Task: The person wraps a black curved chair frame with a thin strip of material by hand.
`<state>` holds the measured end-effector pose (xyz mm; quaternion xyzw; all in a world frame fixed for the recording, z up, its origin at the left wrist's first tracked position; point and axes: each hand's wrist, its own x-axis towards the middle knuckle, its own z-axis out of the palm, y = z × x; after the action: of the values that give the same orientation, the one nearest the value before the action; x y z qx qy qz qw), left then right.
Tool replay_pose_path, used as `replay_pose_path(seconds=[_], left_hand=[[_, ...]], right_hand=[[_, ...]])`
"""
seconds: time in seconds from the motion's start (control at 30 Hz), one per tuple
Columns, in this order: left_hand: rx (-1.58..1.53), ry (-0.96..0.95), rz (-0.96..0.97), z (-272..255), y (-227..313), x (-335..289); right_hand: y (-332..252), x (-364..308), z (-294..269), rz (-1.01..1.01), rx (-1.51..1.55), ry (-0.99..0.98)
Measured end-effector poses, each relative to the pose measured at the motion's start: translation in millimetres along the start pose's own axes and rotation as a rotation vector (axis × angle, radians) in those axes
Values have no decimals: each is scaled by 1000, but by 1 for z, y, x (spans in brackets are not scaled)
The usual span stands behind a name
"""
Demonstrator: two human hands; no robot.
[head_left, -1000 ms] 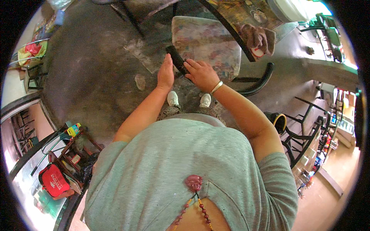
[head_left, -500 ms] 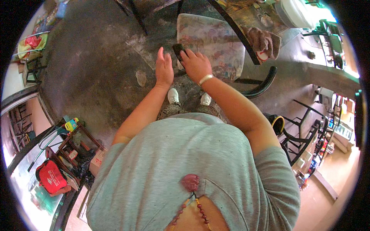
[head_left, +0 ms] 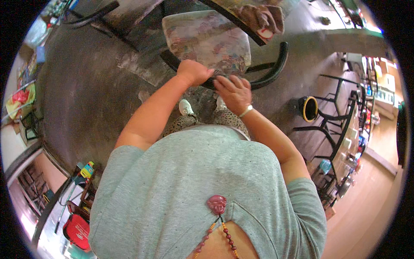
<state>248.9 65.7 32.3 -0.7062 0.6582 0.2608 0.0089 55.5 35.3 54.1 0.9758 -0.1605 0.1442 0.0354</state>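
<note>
In front of me stands a chair with a pale, flag-patterned seat (head_left: 206, 39) and a curved black back rail (head_left: 271, 74). My left hand (head_left: 192, 72) is closed over the rail left of its middle, its thumb pointing right. Just right of it, my right hand (head_left: 235, 93) lies on the rail with its fingers bent over it, slightly blurred. A light bracelet (head_left: 246, 111) circles my right wrist. The two hands nearly meet, and they hide the middle of the rail.
Beyond the chair is a dark table edge (head_left: 235, 19) with a brown cloth (head_left: 261, 19) on it. A black bin with a yellow rim (head_left: 310, 108) stands on the right beside black metal frames (head_left: 334, 116). At lower left lies a red bag (head_left: 76, 231).
My left hand, held open in the air before, has come down onto the rail and closed. My right hand has moved from the rail's left end to its middle. The view has shifted.
</note>
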Motion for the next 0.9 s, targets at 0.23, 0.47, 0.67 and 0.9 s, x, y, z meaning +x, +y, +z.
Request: replay_pose_path(seconds=[0.23,0.47,0.67,0.9], left_hand=[[125,100,19,15,-4,2],[125,157,-59,10,7,1],[324,186,-48,42,-20,15],[81,-36,-22,32,58,16]], right_hand=[[-4,5,3,79,177,129],[138,-74,-3,555,-98,166],[125,-76,22,837,69,365],[130,-87,13,761,216,247]])
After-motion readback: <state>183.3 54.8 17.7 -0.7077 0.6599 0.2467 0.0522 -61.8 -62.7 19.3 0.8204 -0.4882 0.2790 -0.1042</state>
